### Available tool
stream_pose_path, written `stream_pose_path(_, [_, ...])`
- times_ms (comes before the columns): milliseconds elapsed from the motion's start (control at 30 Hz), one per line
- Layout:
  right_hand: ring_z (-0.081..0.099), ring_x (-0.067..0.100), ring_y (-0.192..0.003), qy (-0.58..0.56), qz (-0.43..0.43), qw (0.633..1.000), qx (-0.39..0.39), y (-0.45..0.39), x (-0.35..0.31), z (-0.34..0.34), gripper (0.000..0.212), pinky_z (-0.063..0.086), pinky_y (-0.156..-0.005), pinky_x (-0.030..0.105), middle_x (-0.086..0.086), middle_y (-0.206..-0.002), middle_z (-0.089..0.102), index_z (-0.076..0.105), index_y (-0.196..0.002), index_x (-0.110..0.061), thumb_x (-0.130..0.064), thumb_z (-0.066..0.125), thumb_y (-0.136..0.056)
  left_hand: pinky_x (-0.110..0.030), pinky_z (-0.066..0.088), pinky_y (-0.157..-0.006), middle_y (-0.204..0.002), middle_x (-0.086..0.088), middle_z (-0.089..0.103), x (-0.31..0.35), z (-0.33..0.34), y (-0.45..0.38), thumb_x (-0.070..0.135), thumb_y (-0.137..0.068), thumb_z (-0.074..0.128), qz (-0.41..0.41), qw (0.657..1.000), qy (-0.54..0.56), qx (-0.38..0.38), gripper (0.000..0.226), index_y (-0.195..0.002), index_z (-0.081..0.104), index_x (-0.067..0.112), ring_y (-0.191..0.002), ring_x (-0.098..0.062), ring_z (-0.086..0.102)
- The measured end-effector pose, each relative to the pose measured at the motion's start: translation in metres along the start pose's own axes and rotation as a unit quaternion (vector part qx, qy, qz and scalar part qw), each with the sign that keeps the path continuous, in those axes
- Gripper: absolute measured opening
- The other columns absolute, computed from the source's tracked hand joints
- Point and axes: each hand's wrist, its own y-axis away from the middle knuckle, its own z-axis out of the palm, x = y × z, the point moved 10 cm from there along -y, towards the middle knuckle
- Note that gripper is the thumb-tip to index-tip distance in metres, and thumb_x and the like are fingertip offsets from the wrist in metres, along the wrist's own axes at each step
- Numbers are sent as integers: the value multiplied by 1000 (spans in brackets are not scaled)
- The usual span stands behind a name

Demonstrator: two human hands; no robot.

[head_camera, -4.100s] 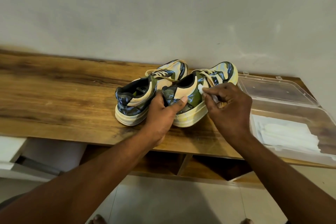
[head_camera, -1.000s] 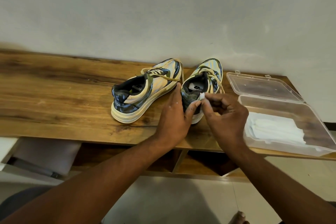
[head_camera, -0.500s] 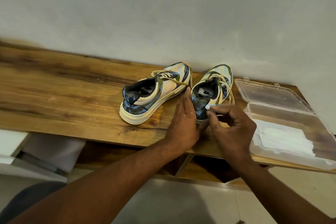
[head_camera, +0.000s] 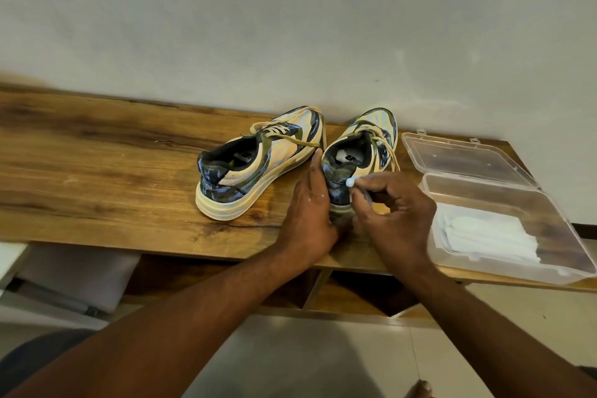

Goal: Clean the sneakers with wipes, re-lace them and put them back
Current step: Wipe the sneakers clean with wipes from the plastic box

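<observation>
L hand (head_camera: 308, 216) flat w/ straight fingers against the heel side of the R sneaker (head_camera: 358, 158) on the wood counter (head_camera: 97, 171). R hand (head_camera: 392, 213) pinches a small wipe (head_camera: 350, 183) on that heel. Other sneaker (head_camera: 255, 165) just beside, left. Open plastic box (head_camera: 484, 184) w/ wipes at right.

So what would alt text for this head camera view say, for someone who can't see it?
A person's right hand pinches a small white wipe against the heel of the right-side camouflage-patterned sneaker while the left hand steadies it on a wooden shelf. Its matching sneaker sits alongside, near an open clear plastic box of white wipes.
</observation>
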Motion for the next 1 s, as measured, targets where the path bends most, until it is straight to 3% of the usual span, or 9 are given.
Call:
stream_pose_path(133, [74, 12, -87, -13, 89, 993, 70, -8, 24, -14, 14, 64, -78, 42, -4, -94, 76, 80, -99, -12, -6, 81, -86, -40, 36, -123, -169, -5, 26, 1, -3, 1, 41, -80, 89, 2, 1000, -7, 12, 126, -167, 1, 14, -155, -21, 29])
stream_pose_path(300, [70, 13, -94, 41, -83, 995, -35, 8, -26, 13, 14, 58, -83, 26, 5, -101, 75, 79, -98, -5, -3, 83, -85, -44, 44, -117, -165, -9, 35, 0, -5, 4, 21, -83, 86, 5, 1000, 4, 14, 118, -167, 3, 15, -150, -22, 38])
stream_pose_path(367, [70, 14, -93, 42, -100, 993, -37, 8, -29, 15, 13, 59, -81, 27, 7, -101, 75, 80, -96, -4, -2, 83, -84, -42, 46, -115, -163, -10, 37, 3, -7, 6, 18, -85, 84, 11, 1000, 1, 17, 116, -168, 3, 15, -147, -22, 40])
stream_pose_path(567, [73, 21, -84, -35, -16, 998, 51, -13, -13, -9, 11, 61, -71, 44, 3, -93, 74, 78, -95, -7, -1, 81, -87, -40, 46, -115, -157, -5, 44, 21, -22, 0, 44, -80, 81, 21, 998, 32, 51, 109, -165, 20, 14, -145, -19, 43])
stream_pose_path(733, [73, 10, -79, -19, 62, 990, 128, -27, 8, -36, 10, 62, -71, 31, 3, -91, 76, 79, -98, -7, -11, 81, -89, -37, 45, -114, -151, -3, 49, 33, -30, 3, 47, -77, 86, 25, 996, 14, 80, 109, -163, 28, 14, -141, -17, 45])
stream_pose_path(867, [71, 17, -86, 11, -40, 996, 75, -19, -24, -21, 8, 59, -73, 31, 4, -95, 72, 78, -98, -4, -5, 80, -90, -39, 47, -113, -151, -4, 49, 40, -31, 4, 54, -78, 80, 19, 996, 8, 88, 109, -164, 26, 13, -140, -19, 46])
stream_pose_path(1000, [69, 19, -88, 54, -111, 992, 36, -17, -40, -18, 7, 58, -74, 34, 7, -96, 73, 78, -95, -2, -2, 81, -88, -43, 49, -111, -152, -8, 47, 44, -30, 5, 43, -80, 85, 17, 996, -7, 90, 111, -166, 21, 12, -140, -23, 45])
